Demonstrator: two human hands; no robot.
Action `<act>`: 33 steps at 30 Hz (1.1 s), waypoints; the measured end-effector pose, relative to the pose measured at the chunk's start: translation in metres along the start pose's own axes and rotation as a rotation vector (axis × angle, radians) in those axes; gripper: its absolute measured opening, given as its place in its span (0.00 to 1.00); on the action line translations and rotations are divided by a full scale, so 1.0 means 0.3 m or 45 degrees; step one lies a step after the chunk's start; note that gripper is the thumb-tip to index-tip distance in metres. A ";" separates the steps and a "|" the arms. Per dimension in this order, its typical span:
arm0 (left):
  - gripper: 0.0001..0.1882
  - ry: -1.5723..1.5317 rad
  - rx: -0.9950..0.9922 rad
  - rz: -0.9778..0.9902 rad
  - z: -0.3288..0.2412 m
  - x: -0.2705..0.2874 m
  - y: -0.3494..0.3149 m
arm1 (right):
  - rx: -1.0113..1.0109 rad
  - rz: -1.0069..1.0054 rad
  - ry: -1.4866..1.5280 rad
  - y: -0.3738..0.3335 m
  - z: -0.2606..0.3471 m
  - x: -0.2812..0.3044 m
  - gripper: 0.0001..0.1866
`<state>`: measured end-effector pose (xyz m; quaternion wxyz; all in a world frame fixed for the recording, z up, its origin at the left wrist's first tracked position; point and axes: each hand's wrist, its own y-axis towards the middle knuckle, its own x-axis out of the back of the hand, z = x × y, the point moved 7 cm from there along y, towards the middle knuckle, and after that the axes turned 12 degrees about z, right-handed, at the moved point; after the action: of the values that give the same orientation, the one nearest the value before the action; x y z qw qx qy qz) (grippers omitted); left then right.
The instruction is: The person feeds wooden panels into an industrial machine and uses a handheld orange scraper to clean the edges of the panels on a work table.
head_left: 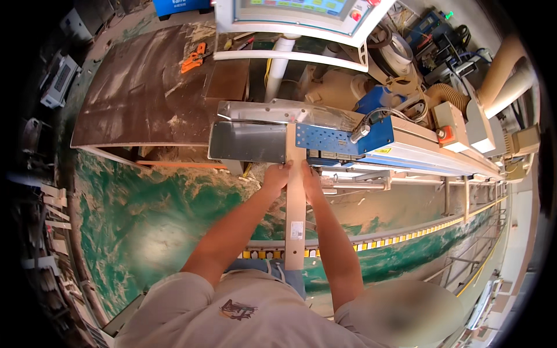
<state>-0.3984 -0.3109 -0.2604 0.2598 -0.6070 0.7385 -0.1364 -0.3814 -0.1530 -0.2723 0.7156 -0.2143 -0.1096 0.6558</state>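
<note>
In the head view, both hands grasped a long, pale wooden board (296, 197): the left hand (277, 176) gripped its left edge and the right hand (311, 177) its right edge, almost level with each other. Fingers beneath the board were hidden. The board's far end lay on the machine, between a grey metal plate (246, 142) on the left and a blue perforated plate (325, 139) on the right; its near end, bearing a white label (296, 230), pointed at the person's waist.

The blue plate stood just beside the board, closing off that side, and a metal rail (255, 109) ran across behind the far end. Beyond it, a control panel (272, 22) on a white post (278, 69) blocked part of the view. A brown table (133, 93) stood to the left, dusty, with an orange tool (194, 58) on top. To the right, the machine's long bed stretched away toward a box with an orange-red button (445, 134) and a ribbed hose (451, 95). Below, a yellow-marked strip (394, 239) crossed the green floor (156, 214), passing under the board; dust was scattered over the floor.
</note>
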 end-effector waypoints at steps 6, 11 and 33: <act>0.28 0.450 -0.057 -0.185 -0.040 -0.052 -0.038 | 0.194 -0.001 -0.350 -0.050 0.104 0.022 0.29; 0.27 0.515 0.056 -0.150 -0.013 -0.235 -0.018 | 0.143 -0.019 -0.424 -0.066 0.144 0.211 0.30; 0.26 0.374 -0.093 -0.099 0.117 -0.916 0.154 | 0.072 -0.072 -0.308 -0.063 0.253 0.911 0.32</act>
<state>-0.3820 -0.0306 -0.2534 0.1212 -0.6178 0.7490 -0.2067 -0.3663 0.1276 -0.2305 0.7210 -0.1100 -0.1826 0.6594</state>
